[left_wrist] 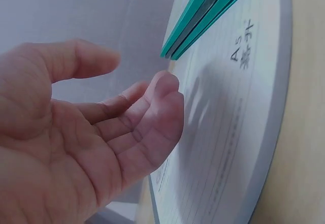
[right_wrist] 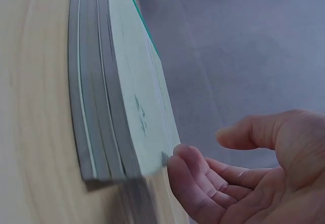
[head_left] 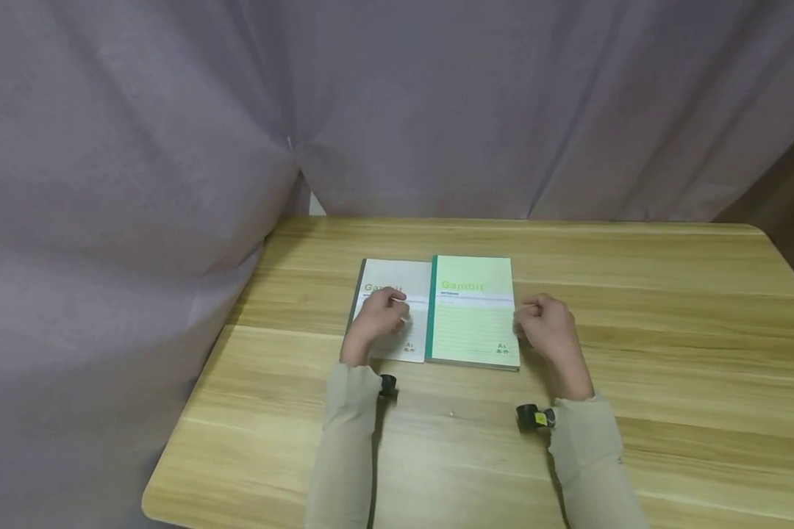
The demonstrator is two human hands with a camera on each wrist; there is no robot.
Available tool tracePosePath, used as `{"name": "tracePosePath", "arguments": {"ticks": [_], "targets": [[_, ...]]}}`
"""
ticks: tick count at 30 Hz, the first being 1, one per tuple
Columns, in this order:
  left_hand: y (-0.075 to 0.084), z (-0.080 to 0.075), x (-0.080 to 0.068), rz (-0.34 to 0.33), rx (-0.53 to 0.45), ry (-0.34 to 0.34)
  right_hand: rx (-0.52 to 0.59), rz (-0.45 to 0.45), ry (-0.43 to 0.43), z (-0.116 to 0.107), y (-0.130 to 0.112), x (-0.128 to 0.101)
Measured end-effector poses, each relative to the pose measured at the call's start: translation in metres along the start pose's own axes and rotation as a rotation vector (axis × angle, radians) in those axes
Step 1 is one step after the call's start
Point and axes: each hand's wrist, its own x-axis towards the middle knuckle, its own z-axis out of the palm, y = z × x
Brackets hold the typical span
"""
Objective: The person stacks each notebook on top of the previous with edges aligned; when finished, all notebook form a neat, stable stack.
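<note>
A white notebook point(head_left: 410, 275) with a dark spine lies flat on the table, lettered "Gambit". To its right is a stack of notebooks topped by a pale green notebook point(head_left: 473, 323) with a teal spine. My left hand point(head_left: 380, 316) hovers over the white notebook, its fingers loosely bent and holding nothing. In the left wrist view, teal spines point(left_wrist: 190, 21) rise beyond the fingertips. Beside the stack's right edge is my right hand point(head_left: 551, 327), thumb apart from the bent fingers. Its fingertips point(right_wrist: 185, 168) come right at the green notebook's corner in the right wrist view.
The wood-grain table point(head_left: 668, 353) extends to both sides of the notebooks. A grey curtain point(head_left: 437, 110) hangs behind its far edge and along the left. Small black cameras point(head_left: 528, 417) sit at both wrists, below the beige sleeves point(head_left: 589, 441).
</note>
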Motion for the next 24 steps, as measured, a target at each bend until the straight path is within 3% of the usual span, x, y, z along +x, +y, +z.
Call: {"name": "tracePosePath", "arguments": {"ticks": [6, 13, 24], "targets": [[-0.002, -0.005, -0.001, -0.011, -0.011, 0.033, 0.045, -0.008, -0.033, 0.007, -0.008, -0.003], [-0.001, -0.004, 0.001, -0.018, -0.067, 0.028, 0.026, -0.083, -0.052, 0.017, -0.014, -0.004], [-0.007, -0.013, -0.005, -0.071, -0.127, 0.044, 0.089, -0.04, -0.041, 0.038, -0.025, -0.003]]}}
